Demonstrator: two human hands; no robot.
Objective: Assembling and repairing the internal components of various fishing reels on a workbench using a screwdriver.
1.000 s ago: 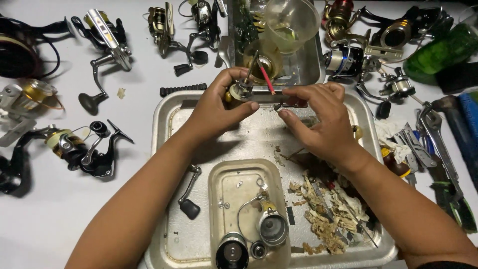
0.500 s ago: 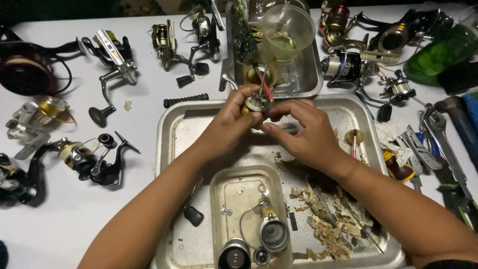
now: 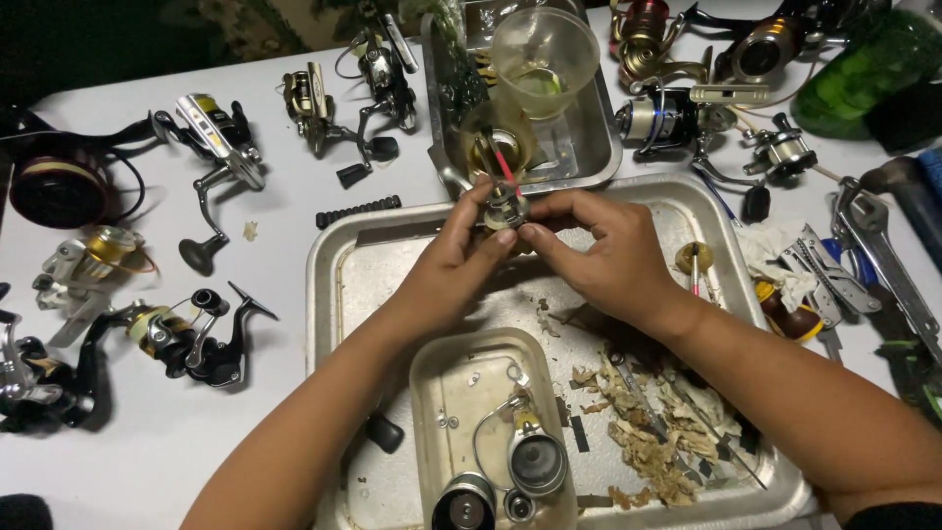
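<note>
Bright overhead light, glare on metal tray (soft shadows beneath arms); top-left corner dark, focus sharp.

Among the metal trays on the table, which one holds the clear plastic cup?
The deep steel tray at the far edge, beyond both hands. The clear cup stands in it; the other two trays hold reel parts and scraps.

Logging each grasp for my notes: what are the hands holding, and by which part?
Both hands, left hand and right hand, pinch one small metal reel part by its sides with their fingertips, above the large metal tray. Its exact kind cannot be told.
</note>
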